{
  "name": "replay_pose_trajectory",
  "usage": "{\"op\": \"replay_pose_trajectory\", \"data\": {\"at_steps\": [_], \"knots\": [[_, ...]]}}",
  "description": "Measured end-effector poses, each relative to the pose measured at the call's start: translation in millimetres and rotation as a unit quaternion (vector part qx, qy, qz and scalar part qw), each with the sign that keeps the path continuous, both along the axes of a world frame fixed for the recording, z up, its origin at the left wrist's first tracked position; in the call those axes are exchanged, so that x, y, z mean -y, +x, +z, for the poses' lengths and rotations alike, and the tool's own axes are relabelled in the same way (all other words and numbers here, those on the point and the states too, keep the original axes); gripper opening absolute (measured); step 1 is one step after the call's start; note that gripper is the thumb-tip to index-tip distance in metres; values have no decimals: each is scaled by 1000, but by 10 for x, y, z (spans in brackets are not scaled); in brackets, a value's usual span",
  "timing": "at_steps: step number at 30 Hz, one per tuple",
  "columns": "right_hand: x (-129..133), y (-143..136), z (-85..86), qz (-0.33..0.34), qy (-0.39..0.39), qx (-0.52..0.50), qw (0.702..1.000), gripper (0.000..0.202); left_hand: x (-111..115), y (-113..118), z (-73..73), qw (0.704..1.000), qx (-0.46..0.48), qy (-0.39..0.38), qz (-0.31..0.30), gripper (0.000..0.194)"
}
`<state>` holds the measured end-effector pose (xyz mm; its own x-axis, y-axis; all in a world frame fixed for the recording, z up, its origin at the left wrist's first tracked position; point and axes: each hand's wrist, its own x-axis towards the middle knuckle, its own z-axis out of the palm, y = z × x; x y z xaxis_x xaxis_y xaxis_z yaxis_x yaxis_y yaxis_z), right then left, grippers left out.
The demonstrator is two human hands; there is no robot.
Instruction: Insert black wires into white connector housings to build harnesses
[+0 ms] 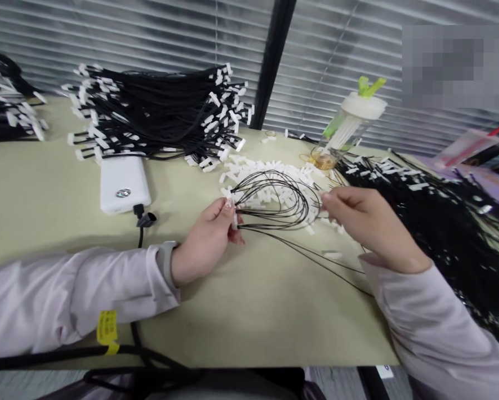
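Note:
My left hand (207, 233) is closed on a white connector (235, 216), gripped between thumb and fingers. Thin black wires (303, 208) run out of it to the right and bend back in loops; two longer ones trail toward my right sleeve. My right hand (357, 219) is closed in a pinch at the right side of these loops, with a black wire at its fingertips. The exact point where it grips is hard to see. Beneath and behind the loops lies a heap of small white connector housings (257, 169).
Bundled black cables with white connectors (161, 111) are stacked at the back left. A white power bank (124, 183) with a plugged-in cable lies in front. A clear cup (343, 133) stands at the back, and many loose black wires (440, 239) cover the right side.

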<state>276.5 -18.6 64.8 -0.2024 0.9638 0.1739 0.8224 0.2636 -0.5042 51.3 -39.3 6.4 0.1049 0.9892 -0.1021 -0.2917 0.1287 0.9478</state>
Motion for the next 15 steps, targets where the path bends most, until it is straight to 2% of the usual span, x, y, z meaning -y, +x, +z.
{"op": "replay_pose_trajectory", "data": {"at_steps": [3, 5, 8, 12, 14, 15], "knots": [[55, -12, 11, 113, -107, 67, 986, 32, -10, 13, 11, 999, 28, -17, 14, 21], [106, -82, -15, 170, -104, 83, 976, 26, -15, 12, 7, 999, 44, -23, 11, 22], [155, -202, -69, 219, -76, 96, 968, 24, -16, -1, -4, 998, 55, -27, 4, 21], [147, -245, -107, 229, -64, 143, 961, 26, -7, -3, 6, 998, 46, -31, 4, 21], [122, -199, -99, 189, -62, 134, 971, 22, -2, 4, 20, 999, 40, -37, 8, 22], [106, -162, -87, 144, -54, 116, 981, 19, -1, 8, 26, 999, 36, -40, 9, 22]]}}
